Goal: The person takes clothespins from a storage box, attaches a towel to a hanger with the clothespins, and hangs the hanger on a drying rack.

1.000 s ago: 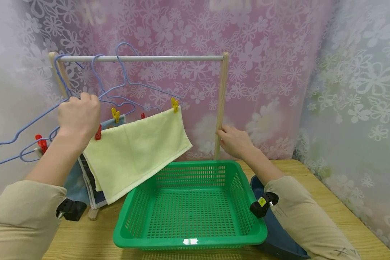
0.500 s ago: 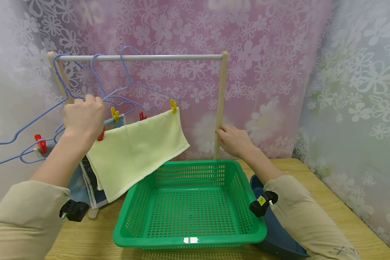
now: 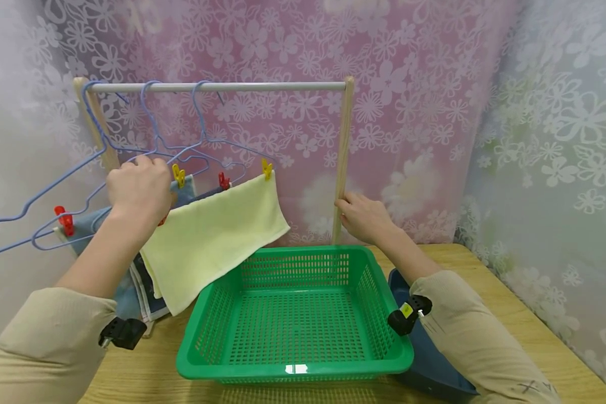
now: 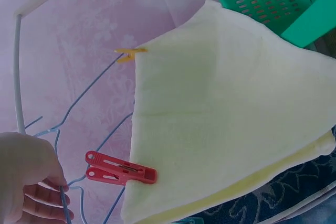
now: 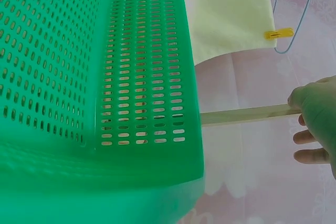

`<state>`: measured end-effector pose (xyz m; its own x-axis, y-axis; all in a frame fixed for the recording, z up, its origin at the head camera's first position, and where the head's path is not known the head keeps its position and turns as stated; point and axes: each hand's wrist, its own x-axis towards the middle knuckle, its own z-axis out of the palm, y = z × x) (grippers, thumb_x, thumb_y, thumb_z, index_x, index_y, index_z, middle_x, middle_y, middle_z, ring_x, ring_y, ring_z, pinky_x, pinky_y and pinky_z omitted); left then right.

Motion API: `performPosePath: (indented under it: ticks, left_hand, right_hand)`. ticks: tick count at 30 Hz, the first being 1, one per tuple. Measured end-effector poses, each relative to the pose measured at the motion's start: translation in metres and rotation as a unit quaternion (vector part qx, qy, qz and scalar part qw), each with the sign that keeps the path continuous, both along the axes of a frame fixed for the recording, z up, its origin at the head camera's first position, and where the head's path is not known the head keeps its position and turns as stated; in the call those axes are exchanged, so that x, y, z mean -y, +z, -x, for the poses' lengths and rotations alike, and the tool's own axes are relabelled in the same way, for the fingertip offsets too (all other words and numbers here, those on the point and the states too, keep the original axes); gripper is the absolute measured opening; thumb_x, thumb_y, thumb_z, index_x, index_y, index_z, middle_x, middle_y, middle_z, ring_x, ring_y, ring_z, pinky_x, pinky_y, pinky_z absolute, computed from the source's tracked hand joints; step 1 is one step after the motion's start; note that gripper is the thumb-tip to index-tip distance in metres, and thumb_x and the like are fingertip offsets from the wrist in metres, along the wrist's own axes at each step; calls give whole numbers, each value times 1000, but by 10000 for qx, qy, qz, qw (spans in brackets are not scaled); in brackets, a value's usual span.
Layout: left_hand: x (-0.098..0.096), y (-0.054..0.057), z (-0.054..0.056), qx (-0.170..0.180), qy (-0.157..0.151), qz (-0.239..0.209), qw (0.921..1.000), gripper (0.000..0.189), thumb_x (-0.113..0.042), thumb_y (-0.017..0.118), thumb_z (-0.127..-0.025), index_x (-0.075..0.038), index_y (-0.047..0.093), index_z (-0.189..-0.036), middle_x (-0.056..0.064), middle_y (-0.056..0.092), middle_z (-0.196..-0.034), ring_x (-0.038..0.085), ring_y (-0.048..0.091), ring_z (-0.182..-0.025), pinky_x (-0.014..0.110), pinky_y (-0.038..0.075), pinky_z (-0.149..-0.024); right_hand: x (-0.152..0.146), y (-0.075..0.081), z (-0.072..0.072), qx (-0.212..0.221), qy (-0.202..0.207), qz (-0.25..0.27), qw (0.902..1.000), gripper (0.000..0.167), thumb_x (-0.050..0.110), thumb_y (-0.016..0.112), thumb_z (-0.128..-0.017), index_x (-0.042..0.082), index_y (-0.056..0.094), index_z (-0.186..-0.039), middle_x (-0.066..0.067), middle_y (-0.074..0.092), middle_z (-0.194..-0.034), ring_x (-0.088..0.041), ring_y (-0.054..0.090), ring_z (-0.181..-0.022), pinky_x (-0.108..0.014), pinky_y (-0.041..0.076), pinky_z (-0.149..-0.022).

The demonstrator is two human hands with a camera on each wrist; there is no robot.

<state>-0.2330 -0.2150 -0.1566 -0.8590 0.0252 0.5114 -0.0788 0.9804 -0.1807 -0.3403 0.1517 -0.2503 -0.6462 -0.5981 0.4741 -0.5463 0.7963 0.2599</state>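
My left hand (image 3: pixel 140 188) grips one arm of a blue wire hanger (image 3: pixel 202 115), whose hook lies over the white rail (image 3: pixel 278 86) of a small drying rack. From that hanger droops a folded pale yellow towel (image 3: pixel 217 230), fastened by a yellow clothespin (image 3: pixel 266 168) at its right corner and a red clothespin (image 4: pixel 121 168) at its left. In the left wrist view, the fingers curl round the wire. My right hand (image 3: pixel 366 217) holds the rack's right wooden post (image 3: pixel 344 140) between thumb and fingers; the towel is well to its left.
Below stands a green perforated basket (image 3: pixel 293 370) on the wooden table (image 3: pixel 454 258). A dark blue bin (image 3: pixel 434 365) sits partly under the right forearm. More blue hangers with clipped bluish cloths (image 3: pixel 126 297) hang behind the towel at left. Floral curtains (image 3: pixel 409 112) close off the back.
The left hand has moved slightly right and down with the hanger and towel. The hook has come down from above the rail onto it. The right hand stays on the post.
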Motion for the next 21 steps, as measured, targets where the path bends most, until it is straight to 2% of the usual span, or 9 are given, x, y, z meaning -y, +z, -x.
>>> performPosePath:
  ticks: [4, 10, 15, 18, 21]
  left_hand:
    - [0, -1, 0, 37, 74, -50, 10000, 44, -23, 66, -81, 14, 48, -96, 32, 49, -87, 46, 50, -76, 54, 44, -59]
    - [2, -4, 0, 166, -36, -225, 9996, 42, -26, 68, -81, 12, 50, -87, 30, 48, -85, 46, 53, -70, 53, 44, -56]
    - [0, -3, -1, 65, 74, -157, 9998, 42, -25, 65, -82, 14, 49, -88, 30, 48, -84, 46, 52, -71, 53, 44, -57]
    - [-2, -1, -1, -179, 78, -184, 9996, 33, -18, 54, -87, 14, 46, -89, 30, 45, -85, 46, 49, -76, 53, 43, -55]
    - [-8, -3, -1, -887, -190, -207, 9957, 28, -15, 47, -90, 13, 46, -89, 30, 44, -89, 47, 46, -85, 54, 44, -56]
  right_hand:
    - [0, 0, 0, 36, -17, -40, 10000, 30, 15, 60, -89, 7, 60, -118, -12, 57, -104, -24, 58, -77, -35, 48, -51]
    - [-2, -3, 0, -1, -22, -72, 10000, 30, 15, 60, -89, 7, 61, -118, -12, 56, -100, -23, 56, -73, -34, 47, -48]
    - [-3, -1, -3, -26, -24, -78, 10000, 30, 16, 60, -90, 8, 60, -119, -12, 56, -99, -23, 56, -72, -33, 46, -48]
    - [-4, 2, -5, 78, -88, -37, 9999, 32, 17, 60, -90, 8, 59, -120, -11, 56, -100, -23, 57, -75, -33, 46, -48]
    - [-7, 4, -8, 252, -188, 108, 9994, 34, 18, 61, -89, 8, 57, -122, -11, 56, -102, -24, 57, -80, -34, 48, -53]
